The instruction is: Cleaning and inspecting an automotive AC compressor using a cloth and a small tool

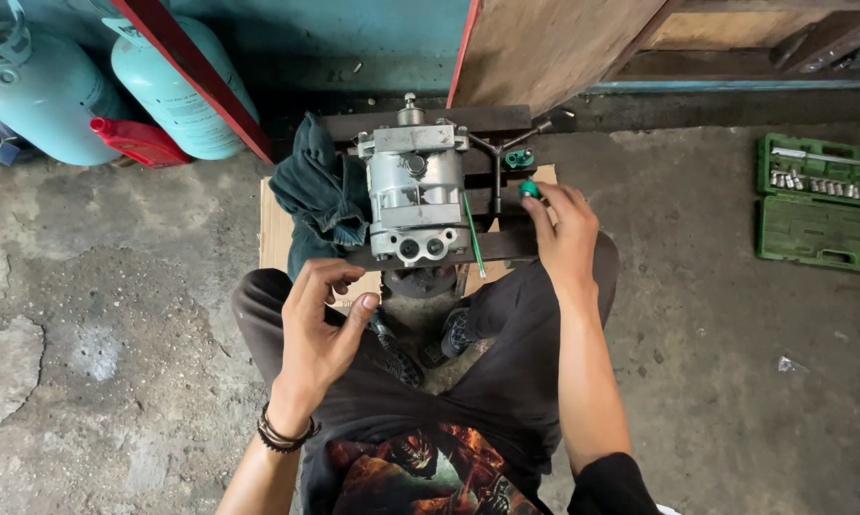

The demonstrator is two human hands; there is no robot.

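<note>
At frame centre the metal compressor [415,198] sits whole on a dark stand [430,122], seemingly not yet opened. The right hand [563,234] pinches a small green piece [529,190] just right of it. The left hand [320,319] hovers open, empty, below it.

two teal gas cylinders [115,86], green socket case [821,205] — open, dark rag [323,191]

Rag [323,195] crowds compressor [416,195] left; Y-wrench [502,157] blocks right; front approach open.
</note>
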